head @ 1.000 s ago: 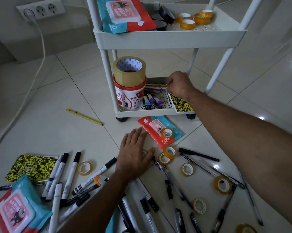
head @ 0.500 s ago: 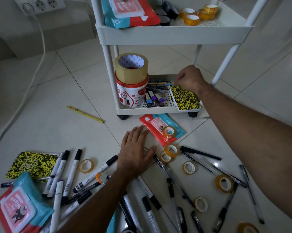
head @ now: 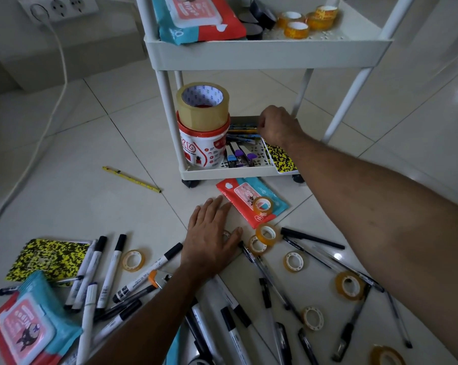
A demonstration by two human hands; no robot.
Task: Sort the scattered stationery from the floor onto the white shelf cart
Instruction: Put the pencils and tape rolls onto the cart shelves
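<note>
Low on cart [head: 222,174], pens [head: 242,130] touching right hand [head: 277,126], left hand [head: 212,238] floored

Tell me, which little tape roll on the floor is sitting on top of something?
The orange-tinted tape roll lying on the red-and-teal wipes pack just in front of the cart. The other floor rolls lie on bare tile.

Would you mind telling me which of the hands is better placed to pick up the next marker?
Left, probably. The left hand rests flat on the floor beside the markers, while the right hand is up at the cart's bottom shelf.
</note>
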